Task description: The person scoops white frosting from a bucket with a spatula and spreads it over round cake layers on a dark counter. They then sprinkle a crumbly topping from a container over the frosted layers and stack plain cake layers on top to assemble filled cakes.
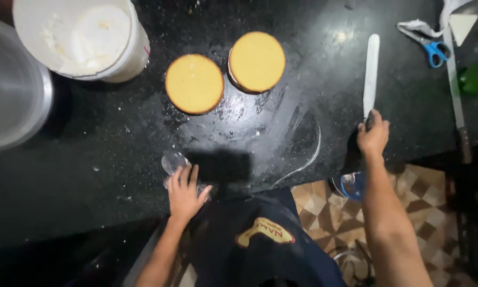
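- The right hand [373, 135] was clamped on the handle of a long spatula [371, 72], its blade lying flat on the black counter [106, 154] and pointing away from the person.
- The left hand [185, 192] rested at the counter's near edge, fingers spread over a clear wrapper [173, 161]; whether it gripped the wrapper could not be told.
- Two round cakes [195, 83] sat side by side, nearly touching, between the hands and farther back on the counter.
- Left of the cakes stood a white bucket [82, 37] of cream, with a steel bowl [13, 87] beyond it.
- Right of the spatula lay blue scissors [435, 51] and a long knife [455, 90].
- Judged from this, the spatula would serve best gripped firmly and kept level, the cakes steadied by the free hand.
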